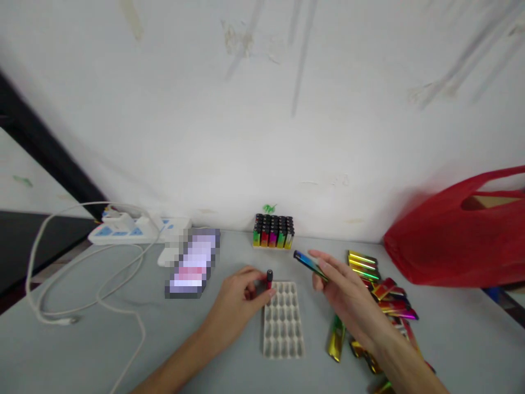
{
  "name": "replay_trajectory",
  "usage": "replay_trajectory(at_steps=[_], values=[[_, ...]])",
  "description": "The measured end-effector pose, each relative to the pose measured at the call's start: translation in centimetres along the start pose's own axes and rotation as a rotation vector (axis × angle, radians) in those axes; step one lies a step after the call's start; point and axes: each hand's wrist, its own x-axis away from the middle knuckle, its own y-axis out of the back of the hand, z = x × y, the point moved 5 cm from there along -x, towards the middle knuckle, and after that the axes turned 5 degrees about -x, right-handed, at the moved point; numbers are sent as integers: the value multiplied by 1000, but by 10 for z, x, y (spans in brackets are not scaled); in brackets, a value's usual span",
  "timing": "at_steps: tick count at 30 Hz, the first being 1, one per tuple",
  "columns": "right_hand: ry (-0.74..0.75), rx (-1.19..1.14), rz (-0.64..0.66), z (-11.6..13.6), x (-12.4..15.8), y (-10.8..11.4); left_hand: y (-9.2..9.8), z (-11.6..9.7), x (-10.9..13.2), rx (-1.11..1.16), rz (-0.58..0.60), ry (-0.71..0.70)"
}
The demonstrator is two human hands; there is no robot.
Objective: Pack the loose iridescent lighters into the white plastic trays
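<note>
My left hand (246, 295) is closed round an upright lighter (269, 276) with a black top and a bit of red body showing. This lighter stands at the far left corner of a pale tray (284, 355) with rows of small hollows; whether its base sits in a hollow is hidden. To the right and a little above the tray, my right hand (338, 279) grips a shiny blue lighter (307, 261), tilted with one end toward the wall. Several metallic lighters (394, 306) in gold, red and purple lie in a loose pile beside and under my right forearm.
A packed block of upright lighters (273, 232) stands against the wall. At the left are a power strip (135, 232) with a looping white cable (123, 306) and a blurred phone (193, 265). A red bag (451, 235) stands at the right. A green-gold lighter (336, 339) lies near the tray.
</note>
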Motion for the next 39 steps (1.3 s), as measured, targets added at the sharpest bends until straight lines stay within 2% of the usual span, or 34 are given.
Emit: replay_trajectory(at_steps=[4, 9, 20, 24, 28, 32, 39], values=[[-128, -283, 136, -1, 4, -11, 2, -1, 0, 14, -27, 9], [-214, -329, 241, -3, 12, -22, 2, -2, -1, -25, -18, -10], [-229, -359, 183, -16, 9, -24, -1, 3, -1, 23, -21, 11], [-241, -370, 202, -16, 11, -26, -1, 6, -1, 139, -22, 52], [-272, -413, 222, -18, 14, -30, 1, 5, -1, 97, -34, 21], [-228, -325, 207, -17, 14, -32, 2, 4, -1, 44, -42, -6], [-140, -162, 209, -14, 17, -36, 1, 4, -2, 84, -57, 16]])
